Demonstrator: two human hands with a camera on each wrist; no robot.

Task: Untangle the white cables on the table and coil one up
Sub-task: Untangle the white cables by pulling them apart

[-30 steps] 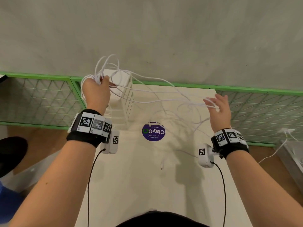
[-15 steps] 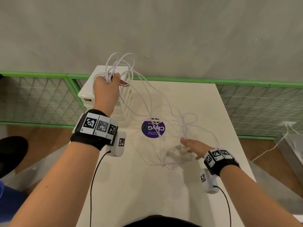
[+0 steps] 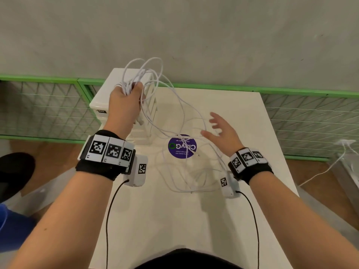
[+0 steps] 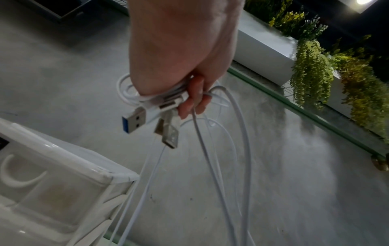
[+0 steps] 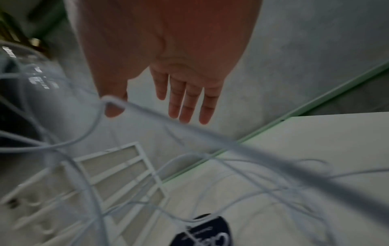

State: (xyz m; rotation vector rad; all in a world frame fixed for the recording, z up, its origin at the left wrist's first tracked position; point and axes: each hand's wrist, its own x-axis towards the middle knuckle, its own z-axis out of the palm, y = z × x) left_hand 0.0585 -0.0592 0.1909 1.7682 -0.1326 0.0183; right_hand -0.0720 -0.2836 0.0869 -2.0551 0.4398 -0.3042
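L hand (image 3: pixel 124 101) grips white cables (image 3: pixel 174 105); R hand (image 3: pixel 223 131) spread, holding nothing; cable ends blurred.

Drawer unit (image 3: pixel 101 101) — left-side obstacle

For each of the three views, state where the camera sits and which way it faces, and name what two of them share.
Head: worn on the head, facing forward and down at the table; shows both forearms, left hand gripping white cables, right hand open.
Left wrist: looks along the left hand at the USB plugs it grips.
Right wrist: looks along the open right hand down at the cables.
Shared: head and right wrist views both show the purple sticker.
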